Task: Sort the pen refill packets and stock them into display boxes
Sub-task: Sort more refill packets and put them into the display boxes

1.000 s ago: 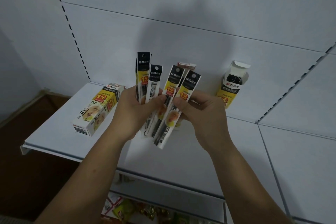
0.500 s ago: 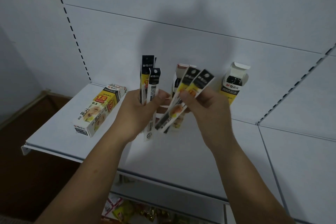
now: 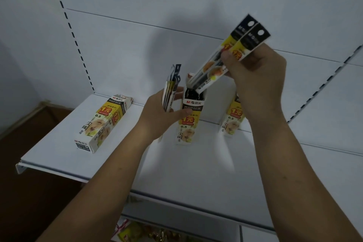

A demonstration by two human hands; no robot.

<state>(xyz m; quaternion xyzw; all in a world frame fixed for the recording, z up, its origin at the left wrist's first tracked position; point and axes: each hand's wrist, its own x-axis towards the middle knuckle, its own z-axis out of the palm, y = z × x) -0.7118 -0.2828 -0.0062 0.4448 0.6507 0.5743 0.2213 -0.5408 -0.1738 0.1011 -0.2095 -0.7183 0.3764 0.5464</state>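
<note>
My right hand pinches two pen refill packets, tilted, with their lower ends at the open top of the middle display box, which stands upright on the white shelf. My left hand grips a few more refill packets upright and its thumb presses on the front of that middle box. A second upright display box stands to the right, partly hidden behind my right wrist. A third display box lies flat on the shelf's left side.
The shelf's front edge runs across the lower left, with a white back panel behind. Below the shelf, colourful packaged goods show on a lower level. A brown floor area lies at the far left.
My right hand has pulled two packets away from the bunch, lifted them up and right, and tipped their ends into the middle box. My left hand lowered with the remaining packets onto that box.
</note>
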